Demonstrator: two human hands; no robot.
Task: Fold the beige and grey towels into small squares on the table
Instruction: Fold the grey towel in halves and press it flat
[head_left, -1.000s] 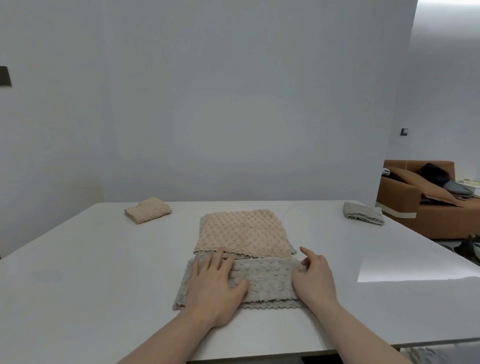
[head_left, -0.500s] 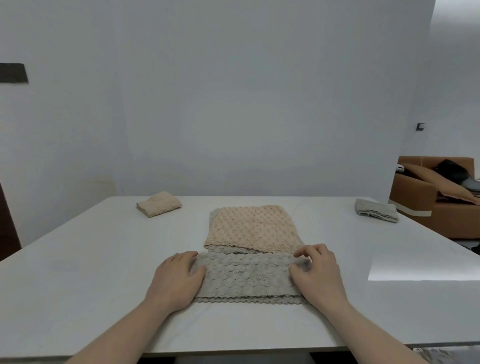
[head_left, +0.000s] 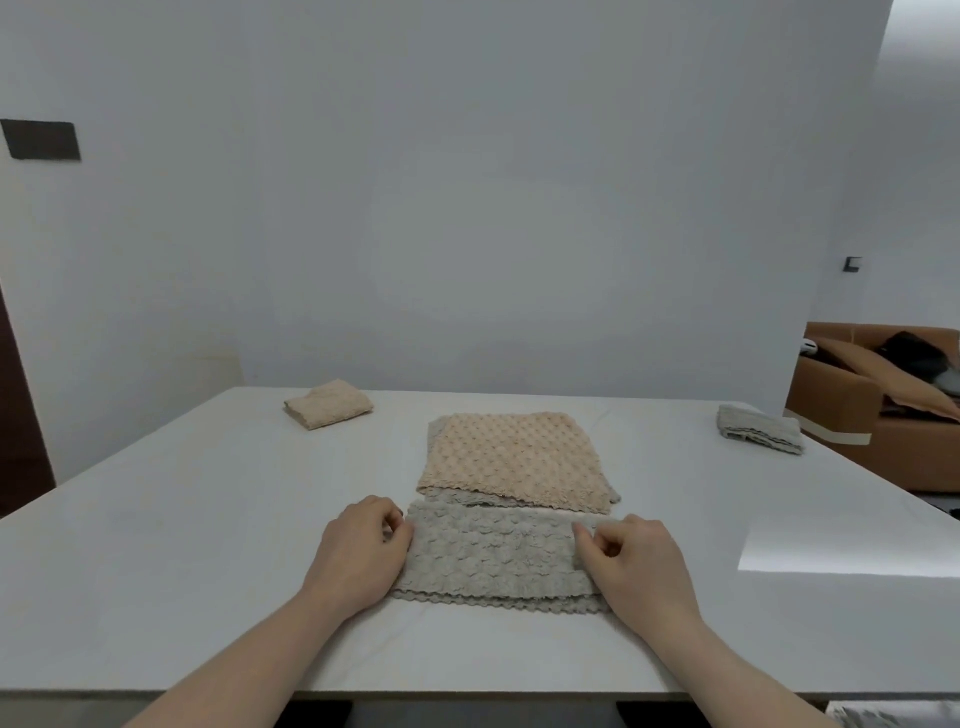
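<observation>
— Where do we stand with the grey waffle-textured towel (head_left: 498, 558)?

— It lies as a folded strip on the near middle of the white table (head_left: 156, 545). Our left hand (head_left: 358, 553) pinches its left end, our right hand (head_left: 641, 564) its right end.

— How will it handle?

— Soft, light and floppy, we judge; best gripped at the end corners.

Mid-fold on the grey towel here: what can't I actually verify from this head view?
- Ends of the grey strip: covered by the left hand and right hand, so the grip is unclear.
- Grey layer under the beige towel: only its edges show.
- Layer count in the far folded grey towel and folded beige towel: too small.
</observation>
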